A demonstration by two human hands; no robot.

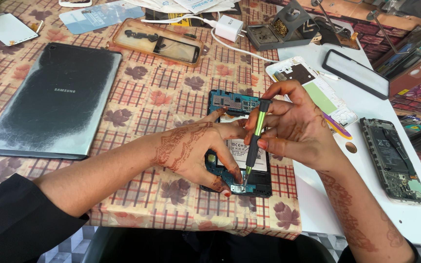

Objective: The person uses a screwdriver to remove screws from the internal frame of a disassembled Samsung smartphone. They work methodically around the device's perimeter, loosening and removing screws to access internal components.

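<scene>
Checked, leaf-printed cloth [171,97] covers the table, with a white board [361,107] laid over its 3 o'clock side. At centre I see an opened phone [235,104], back cover off, battery and circuit board exposed. My left hand [191,151] lies across it, thumb and forefinger tips pressed down at its 6 o'clock end, the other fingers stretched toward 1 o'clock. My right hand [293,126] pinches a green-and-black screwdriver [254,141] between thumb and fingers, forefinger capping its top; the tip stands on the phone's bottom edge, just beside my left fingertips. At 9 o'clock a grey tablet [54,102] lies face down. At 12 o'clock rest a clear case [157,41] and a white charger [229,27]. Another stripped phone [393,158] sits at 3 o'clock.
</scene>
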